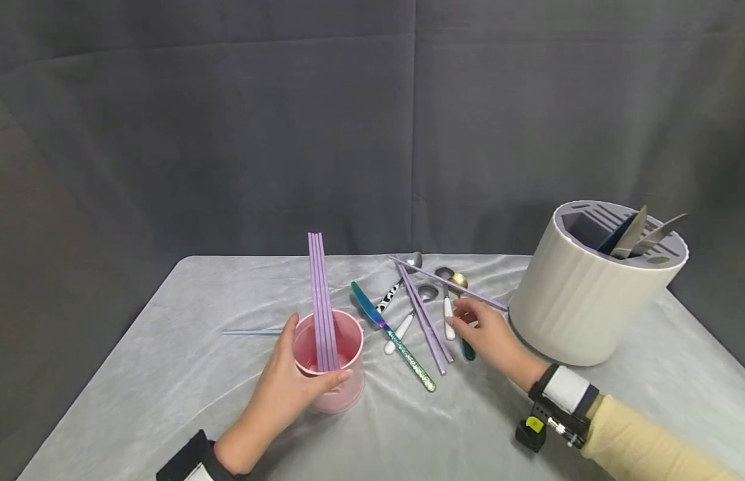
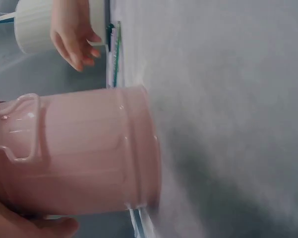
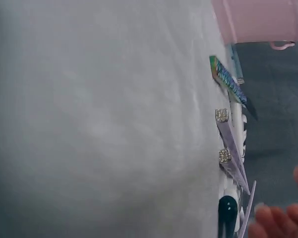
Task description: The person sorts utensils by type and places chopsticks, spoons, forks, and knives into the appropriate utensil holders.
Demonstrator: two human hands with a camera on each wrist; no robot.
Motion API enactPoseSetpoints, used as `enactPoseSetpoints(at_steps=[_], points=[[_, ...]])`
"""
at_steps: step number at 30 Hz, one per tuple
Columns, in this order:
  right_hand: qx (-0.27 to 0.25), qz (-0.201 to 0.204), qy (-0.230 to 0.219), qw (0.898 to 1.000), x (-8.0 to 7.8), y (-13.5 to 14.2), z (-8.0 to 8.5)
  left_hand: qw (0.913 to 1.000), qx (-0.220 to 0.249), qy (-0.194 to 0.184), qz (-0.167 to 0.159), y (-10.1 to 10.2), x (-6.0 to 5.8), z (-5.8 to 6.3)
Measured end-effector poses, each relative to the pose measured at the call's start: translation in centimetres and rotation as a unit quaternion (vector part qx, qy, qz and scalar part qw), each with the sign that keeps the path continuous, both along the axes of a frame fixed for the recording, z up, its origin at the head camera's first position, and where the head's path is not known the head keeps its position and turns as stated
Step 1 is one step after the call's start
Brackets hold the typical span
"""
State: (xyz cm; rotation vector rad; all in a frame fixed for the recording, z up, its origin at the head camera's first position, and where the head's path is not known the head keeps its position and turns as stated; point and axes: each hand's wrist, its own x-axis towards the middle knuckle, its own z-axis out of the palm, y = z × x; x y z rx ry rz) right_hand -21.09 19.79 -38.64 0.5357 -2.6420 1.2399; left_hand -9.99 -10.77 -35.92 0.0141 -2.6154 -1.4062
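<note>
My left hand (image 1: 284, 387) grips the pink cup (image 1: 341, 395) near its rim, thumb in front and fingers round the far left side. Several purple chopsticks (image 1: 323, 300) stand in the cup, leaning slightly left. Over the utensils at the right hovers my right hand (image 1: 492, 334), its fingers loosely bent and holding nothing visible. Nearest to it are a white-handled spoon (image 1: 449, 322) and a dark-green-handled spoon (image 1: 468, 351). Two purple chopsticks (image 1: 431, 331) lie beside these, and another purple chopstick (image 1: 474, 295) crosses behind. In the right wrist view, my right fingertips (image 3: 270, 218) are apart from the utensils.
A rainbow knife (image 1: 401, 344) lies right of the cup, across another white-handled spoon (image 1: 399, 332). Behind is a spotted-handled spoon (image 1: 389, 296). Blue chopsticks (image 1: 252, 332) lie left of the cup. A large white utensil holder (image 1: 588, 300) with several knives (image 1: 632, 234) stands at right.
</note>
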Motion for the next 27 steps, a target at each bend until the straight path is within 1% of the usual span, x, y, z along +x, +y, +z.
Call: enactPoseSetpoints(at_steps=[3,6,9,12,16,19,22,23,24,27], points=[[0.044,-0.023,0.01,0.999,-1.4,-0.6,0.2,0.9994,0.033,-0.008,0.002,0.1,0.2,0.0],[0.106,-0.052,0.016,0.993,-3.1,-0.9,0.1,0.9981,0.062,-0.008,-0.002,0.1,0.4,0.0],[0.177,-0.065,0.027,0.982,-4.6,-1.0,-0.1,0.9946,0.103,-0.007,-0.008,0.1,0.6,0.1],[0.234,-0.084,0.037,0.968,-5.5,-1.1,-0.4,0.9908,0.135,-0.003,-0.012,0.3,0.7,0.0],[0.285,-0.108,0.05,0.951,-6.2,-1.3,-0.6,0.9903,0.139,-0.003,-0.007,0.4,0.7,-0.1],[0.322,-0.102,0.086,0.937,-6.4,-1.6,-0.7,0.9914,0.131,-0.008,-0.001,0.3,0.6,-0.1],[0.344,-0.096,0.113,0.927,-6.6,-1.9,-0.8,0.9921,0.125,-0.009,0.002,0.3,0.5,-0.2],[0.348,-0.096,0.116,0.925,-6.7,-1.9,-0.8,0.9921,0.125,-0.009,0.001,0.2,0.5,-0.2],[0.347,-0.096,0.115,0.926,-6.7,-2.0,-0.8,0.9918,0.127,-0.008,-0.001,0.3,0.5,-0.2],[0.333,-0.099,0.099,0.933,-6.9,-1.7,-0.6,0.9911,0.133,-0.012,-0.005,0.3,0.5,-0.1]])
